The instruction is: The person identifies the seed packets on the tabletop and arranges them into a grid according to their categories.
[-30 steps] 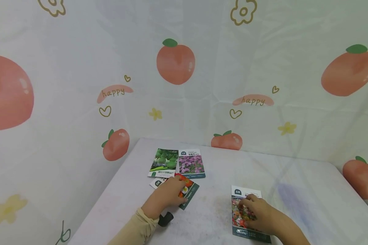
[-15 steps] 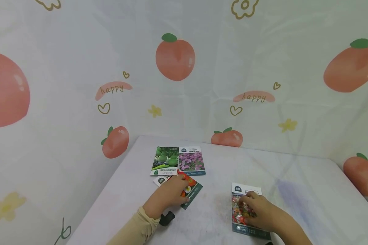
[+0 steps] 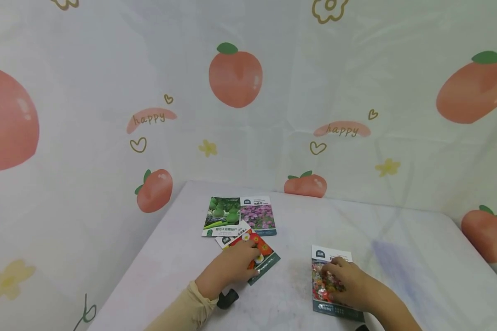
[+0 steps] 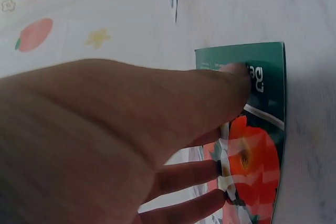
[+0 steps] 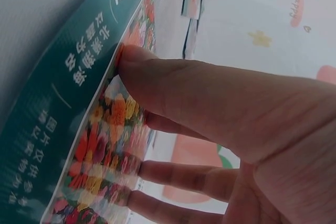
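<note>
My left hand (image 3: 229, 264) rests on a seed packet (image 3: 267, 250) with red-orange flowers and a dark green end, which lies at a slant on the table. In the left wrist view, the thumb and fingertips are spread over the face of this packet (image 4: 257, 153). Its white top end meets two other packets behind it. My right hand (image 3: 352, 285) touches a second packet (image 3: 320, 280), printed with mixed colourful flowers. The right wrist view shows the thumb near that packet's green band (image 5: 58, 77), the fingertips on its flower picture.
Behind the left hand, a green gourd packet (image 3: 219, 214) and a purple flower packet (image 3: 258, 216) lie side by side. The white table (image 3: 290, 294) meets a cloth backdrop (image 3: 273, 151) printed with red fruit. Something black (image 3: 228, 299) sits by the left wrist.
The red-orange flower packet has slid a little right under my left hand, and more of its white top end shows. My right hand and its packet have stayed nearly in place.
</note>
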{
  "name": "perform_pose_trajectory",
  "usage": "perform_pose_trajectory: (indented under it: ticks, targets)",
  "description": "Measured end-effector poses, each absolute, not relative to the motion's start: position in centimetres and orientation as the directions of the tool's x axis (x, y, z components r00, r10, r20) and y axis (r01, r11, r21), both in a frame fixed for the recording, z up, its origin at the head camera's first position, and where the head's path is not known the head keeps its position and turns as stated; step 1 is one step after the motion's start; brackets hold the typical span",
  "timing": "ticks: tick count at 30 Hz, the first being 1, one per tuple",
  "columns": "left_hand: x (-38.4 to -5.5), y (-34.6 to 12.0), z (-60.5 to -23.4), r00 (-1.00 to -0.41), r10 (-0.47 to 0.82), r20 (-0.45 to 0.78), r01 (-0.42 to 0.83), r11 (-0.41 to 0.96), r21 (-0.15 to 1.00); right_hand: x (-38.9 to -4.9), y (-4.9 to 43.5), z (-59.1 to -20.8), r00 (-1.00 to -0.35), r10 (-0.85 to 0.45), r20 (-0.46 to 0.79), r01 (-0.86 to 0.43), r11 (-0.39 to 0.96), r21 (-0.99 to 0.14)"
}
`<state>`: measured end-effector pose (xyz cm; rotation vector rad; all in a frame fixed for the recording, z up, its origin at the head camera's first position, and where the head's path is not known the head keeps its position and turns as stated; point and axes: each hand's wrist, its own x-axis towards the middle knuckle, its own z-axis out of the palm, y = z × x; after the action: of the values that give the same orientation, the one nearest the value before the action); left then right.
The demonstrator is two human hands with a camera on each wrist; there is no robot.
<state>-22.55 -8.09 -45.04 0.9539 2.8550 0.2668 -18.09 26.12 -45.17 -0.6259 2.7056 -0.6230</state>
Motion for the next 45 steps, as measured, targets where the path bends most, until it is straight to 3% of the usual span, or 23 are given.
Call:
perform_pose_trajectory:
  ticks: [30,42,45]
  targets:
    - [-21.1,-6.5,-44.5,-0.757,0.626,-0.186,0.587,0.777,0.227,-17.8,26.2,-45.2,-0.855,-0.493,-0.163,-0.372,0.801,-0.470]
    - [-21.1,-5.9,-44.6,-0.729,0.666,-0.159,0.619,0.740,0.263,-17.8,26.2,-45.2,-0.858,-0.487,-0.161,-0.369,0.805,-0.465]
    - [-21.3,-6.0,-45.0,-0.714,0.694,-0.092,0.655,0.708,0.264,-17.8,26.2,-45.2,-0.855,-0.497,-0.148,-0.383,0.798,-0.466]
